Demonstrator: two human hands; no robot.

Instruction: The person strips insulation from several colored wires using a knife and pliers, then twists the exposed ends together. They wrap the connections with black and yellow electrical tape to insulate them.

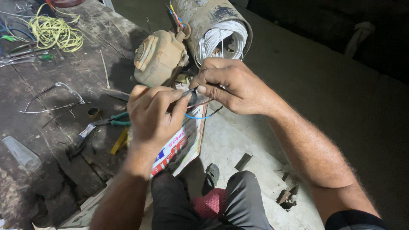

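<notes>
My left hand (153,113) and my right hand (232,85) meet in the middle of the view, both pinching thin wire ends (194,99) between thumb and fingers. A blue wire (198,116) loops down from the pinch. Just behind the hands lies a rusty motor housing (208,19) with white winding wire (221,40) showing in its open end, and a dirty beige motor cover (159,57) beside it. Coloured leads (175,15) run along the housing.
A worn dark workbench (55,127) holds green-handled pliers (113,121), a yellow tool (120,140), a tape roll (93,112), a coil of yellow-green wire (55,32), bent wire pieces (51,100) and a clear plastic piece (21,153). A printed card (181,147) lies under my hands. My knees (213,204) are below.
</notes>
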